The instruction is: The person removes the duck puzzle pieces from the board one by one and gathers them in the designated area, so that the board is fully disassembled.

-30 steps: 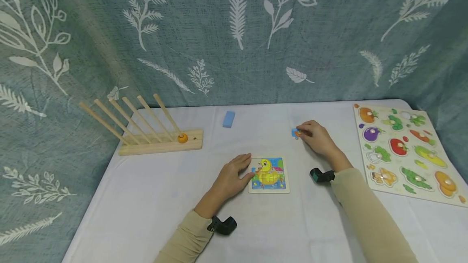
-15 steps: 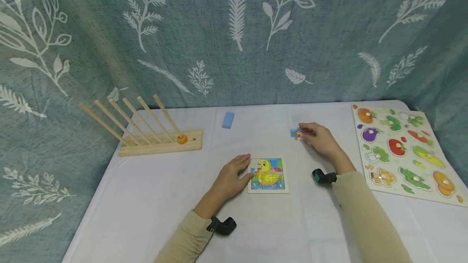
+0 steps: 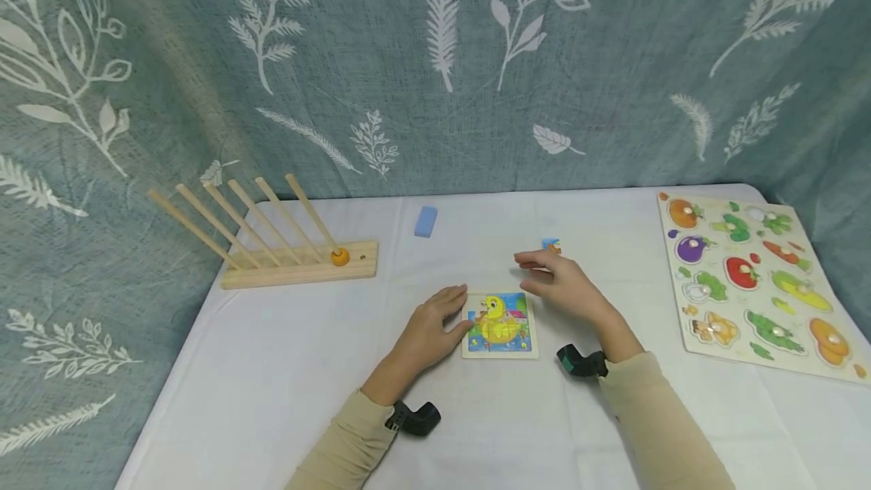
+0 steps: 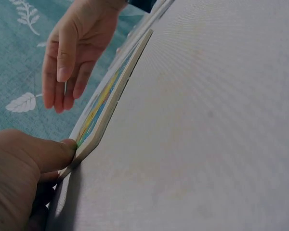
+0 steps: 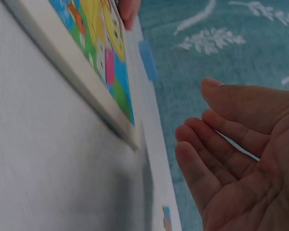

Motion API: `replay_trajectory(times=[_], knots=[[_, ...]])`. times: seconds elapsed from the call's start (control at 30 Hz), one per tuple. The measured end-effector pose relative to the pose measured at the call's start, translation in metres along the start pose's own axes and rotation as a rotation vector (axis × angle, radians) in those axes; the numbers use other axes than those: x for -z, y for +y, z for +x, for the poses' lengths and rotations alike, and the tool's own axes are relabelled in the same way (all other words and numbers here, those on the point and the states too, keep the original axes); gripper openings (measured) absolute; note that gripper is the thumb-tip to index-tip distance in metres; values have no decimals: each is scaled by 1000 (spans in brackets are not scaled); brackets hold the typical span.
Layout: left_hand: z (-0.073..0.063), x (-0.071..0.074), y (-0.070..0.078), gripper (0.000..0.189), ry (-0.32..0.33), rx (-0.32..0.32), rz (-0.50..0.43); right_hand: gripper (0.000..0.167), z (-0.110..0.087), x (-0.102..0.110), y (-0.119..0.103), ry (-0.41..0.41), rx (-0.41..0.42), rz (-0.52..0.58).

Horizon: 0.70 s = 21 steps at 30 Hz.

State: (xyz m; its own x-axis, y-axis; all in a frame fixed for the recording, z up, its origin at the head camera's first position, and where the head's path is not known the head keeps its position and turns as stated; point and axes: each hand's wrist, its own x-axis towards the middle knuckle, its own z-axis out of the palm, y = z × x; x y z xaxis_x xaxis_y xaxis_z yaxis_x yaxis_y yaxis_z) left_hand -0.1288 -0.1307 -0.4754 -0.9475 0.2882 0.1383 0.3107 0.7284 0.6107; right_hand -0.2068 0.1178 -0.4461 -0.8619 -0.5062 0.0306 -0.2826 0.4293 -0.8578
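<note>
Presently, the left hand [image 3: 429,331] grasps the left side of the duck puzzle [image 3: 503,330], well apart from the far edge of the desk [image 3: 272,376]; the right hand [image 3: 568,286], relaxed and free, hovers near a loose piece [image 3: 553,243].

A teal woven-fabric curtain [image 3: 401,44] printed with white leaves and sprigs fills the top of the head view, above a plain white tablecloth [image 3: 272,384]. Near the centre, a square pale-wood puzzle [image 3: 501,327] pictures a yellow duck on blue, green and pink. A small blue-and-orange puzzle piece [image 3: 552,245] and a light-blue rectangular block [image 3: 426,221] show above it. At left is a natural-wood peg rack [image 3: 299,274] with an orange round bead [image 3: 340,256]; at right, a cream vegetable board [image 3: 735,306] in purple, red, orange and green. Beige fabric sleeves [image 3: 347,437] appear at the bottom.
</note>
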Motion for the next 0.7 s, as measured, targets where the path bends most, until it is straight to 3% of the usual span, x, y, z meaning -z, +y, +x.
replay_trajectory(times=[0.3, 0.5, 0.7], knots=[[1, 1, -2, 52, 10, -12, 2, 46, -1, -28, -12, -138, 49, -1], [2, -1, -2, 52, 0, -5, -11, 45, -1, -36, -11, -146, 31, -48], [2, -1, -1, 53, 3, -8, -8, 38, 0, -41, -3, -136, 110, -136]])
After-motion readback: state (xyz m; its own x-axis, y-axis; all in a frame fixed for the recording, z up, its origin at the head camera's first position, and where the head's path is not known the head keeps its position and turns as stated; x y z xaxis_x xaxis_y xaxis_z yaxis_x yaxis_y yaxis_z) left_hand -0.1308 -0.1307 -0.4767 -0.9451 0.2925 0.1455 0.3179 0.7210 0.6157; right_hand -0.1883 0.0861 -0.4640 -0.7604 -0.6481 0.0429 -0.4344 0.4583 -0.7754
